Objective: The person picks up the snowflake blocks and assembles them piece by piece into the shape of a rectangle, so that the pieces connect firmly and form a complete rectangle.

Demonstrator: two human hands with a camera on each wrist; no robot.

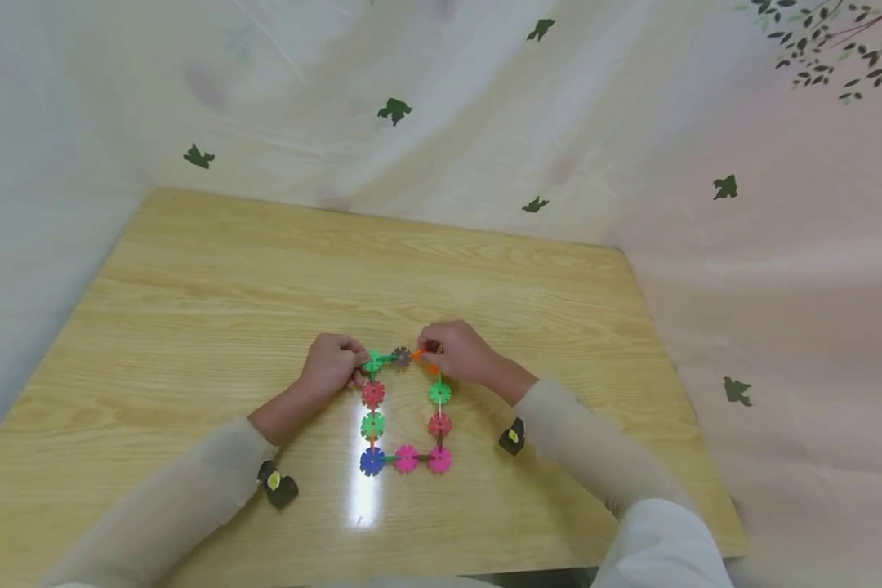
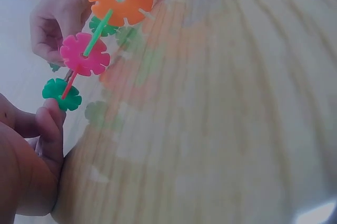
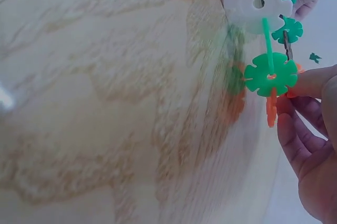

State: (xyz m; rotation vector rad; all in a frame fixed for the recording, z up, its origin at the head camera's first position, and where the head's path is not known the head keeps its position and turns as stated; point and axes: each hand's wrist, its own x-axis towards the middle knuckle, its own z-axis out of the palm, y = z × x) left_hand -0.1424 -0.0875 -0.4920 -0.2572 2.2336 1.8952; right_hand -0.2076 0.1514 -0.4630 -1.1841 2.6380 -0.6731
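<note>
Notched plastic snowflake discs, slotted together, form a rectangular frame lying on the table. My left hand [image 1: 331, 362] pinches the green disc [image 1: 372, 362] at the far left corner, seen also in the left wrist view as a green disc [image 2: 62, 94] at the fingertips. At the far right corner my right hand [image 1: 459, 351] pinches an orange disc [image 3: 271, 108], partly hidden by the fingers. Between the hands sits a dark grey disc [image 1: 401, 357]. The near side has a blue disc [image 1: 371, 462] and two pink discs, one in the middle [image 1: 406, 458].
The wooden table [image 1: 191, 269] carries the frame near its middle. Behind it and at both sides hangs a pale cloth [image 1: 279, 106] with dark green leaf shapes. A black wrist strap end [image 1: 279, 488] hangs at the left sleeve, another [image 1: 512, 438] at the right.
</note>
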